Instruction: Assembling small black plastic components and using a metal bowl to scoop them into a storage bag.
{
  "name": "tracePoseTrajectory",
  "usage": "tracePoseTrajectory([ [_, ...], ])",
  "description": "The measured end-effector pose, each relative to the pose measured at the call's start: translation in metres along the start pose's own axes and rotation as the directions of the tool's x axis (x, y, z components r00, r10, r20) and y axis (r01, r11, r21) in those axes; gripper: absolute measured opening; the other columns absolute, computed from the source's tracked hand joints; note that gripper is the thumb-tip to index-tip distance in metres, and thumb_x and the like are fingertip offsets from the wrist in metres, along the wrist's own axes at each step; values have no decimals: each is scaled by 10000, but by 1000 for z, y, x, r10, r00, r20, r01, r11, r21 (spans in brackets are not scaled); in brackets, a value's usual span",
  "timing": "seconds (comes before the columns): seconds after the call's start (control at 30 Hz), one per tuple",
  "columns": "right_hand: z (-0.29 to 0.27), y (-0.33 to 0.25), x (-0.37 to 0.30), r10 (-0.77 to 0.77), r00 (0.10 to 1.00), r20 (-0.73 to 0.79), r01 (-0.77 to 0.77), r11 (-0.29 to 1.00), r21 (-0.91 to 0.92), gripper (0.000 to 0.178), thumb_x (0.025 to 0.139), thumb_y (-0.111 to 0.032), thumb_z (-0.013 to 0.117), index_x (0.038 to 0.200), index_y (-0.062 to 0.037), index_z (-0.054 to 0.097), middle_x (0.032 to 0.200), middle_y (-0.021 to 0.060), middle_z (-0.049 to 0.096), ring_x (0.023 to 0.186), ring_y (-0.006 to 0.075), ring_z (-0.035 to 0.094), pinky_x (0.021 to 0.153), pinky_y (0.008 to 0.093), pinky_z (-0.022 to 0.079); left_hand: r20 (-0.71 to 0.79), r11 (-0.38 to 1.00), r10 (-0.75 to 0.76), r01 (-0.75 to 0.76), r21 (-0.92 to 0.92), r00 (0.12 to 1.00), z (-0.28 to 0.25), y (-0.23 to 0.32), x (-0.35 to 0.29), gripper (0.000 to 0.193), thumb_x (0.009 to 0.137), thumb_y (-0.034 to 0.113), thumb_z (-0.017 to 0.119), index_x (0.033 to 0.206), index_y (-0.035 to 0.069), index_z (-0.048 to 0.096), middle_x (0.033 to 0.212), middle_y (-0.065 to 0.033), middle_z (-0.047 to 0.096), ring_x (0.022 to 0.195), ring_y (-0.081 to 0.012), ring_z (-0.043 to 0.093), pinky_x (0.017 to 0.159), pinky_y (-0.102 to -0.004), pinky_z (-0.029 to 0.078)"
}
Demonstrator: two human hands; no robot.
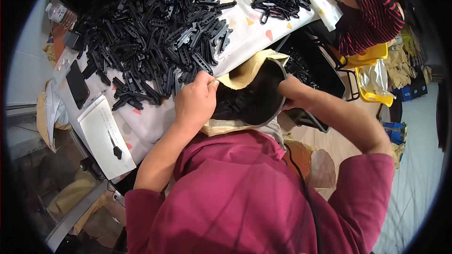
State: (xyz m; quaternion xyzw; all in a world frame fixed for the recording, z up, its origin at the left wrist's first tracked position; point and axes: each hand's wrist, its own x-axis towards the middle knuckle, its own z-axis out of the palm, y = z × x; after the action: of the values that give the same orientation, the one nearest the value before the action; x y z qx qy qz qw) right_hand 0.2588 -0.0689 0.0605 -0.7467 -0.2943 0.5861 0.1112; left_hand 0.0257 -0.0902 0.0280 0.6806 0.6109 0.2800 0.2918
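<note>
Across the worktop point(246, 27), black parts point(155, 33) are lying heaped. Working remotely, I'm pinching the sack point(247, 73) by its near edge with my left hand point(195, 99); my right hand's point(294, 89) fingers are hiding at the tub point(267, 84), state unclear. I'm risking spills if that pinch slips.

Left hand point(195, 98) pinches, thumb against curled fingers; left forearm point(162, 153) slants up and right. Right hand point(293, 89) reaches inward, fingers partly hidden; right elbow point(380, 143) bends outward.
</note>
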Motion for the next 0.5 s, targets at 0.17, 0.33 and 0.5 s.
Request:
tracePoseTrajectory([
  [0.17, -6, -29, -19, -40, 994, -106, -5, 920, -392, 383, 765, -22, 436, 1145, -35, 473, 870, 152, 623, 551, 242, 626, 348, 338, 483, 44, 999, -18, 16, 48, 999, -9, 0, 1, 155, 844, 201, 586, 858, 47, 571, 660, -174, 597, 652, -360, 599, 573, -433, 441],
  [0.33, -20, -10, -23, -68, 981, -181, -8, 920, -391, 476, 801, -47, 427, 1268, -24, 341, 1032, 209, 572, 710, 337, 628, 409, 399, 527, 115, 971, 109, -131, 199, 987, -10, 4, 9, 155, 833, 215, 570, 847, 65, 538, 630, -161, 609, 630, -372, 613, 584, -471, 464],
  [0.5, -96, 18, -105, -171, 913, -371, 130, 983, -133, 473, 738, -15, 462, 1208, -46, 433, 761, 119, 605, 466, 209, 590, 352, 305, 468, 328, 837, 391, -480, 262, 860, -4, 44, 23, 242, 777, 226, 655, 920, 59, 553, 905, -132, 557, 876, -319, 562, 706, -411, 478],
])
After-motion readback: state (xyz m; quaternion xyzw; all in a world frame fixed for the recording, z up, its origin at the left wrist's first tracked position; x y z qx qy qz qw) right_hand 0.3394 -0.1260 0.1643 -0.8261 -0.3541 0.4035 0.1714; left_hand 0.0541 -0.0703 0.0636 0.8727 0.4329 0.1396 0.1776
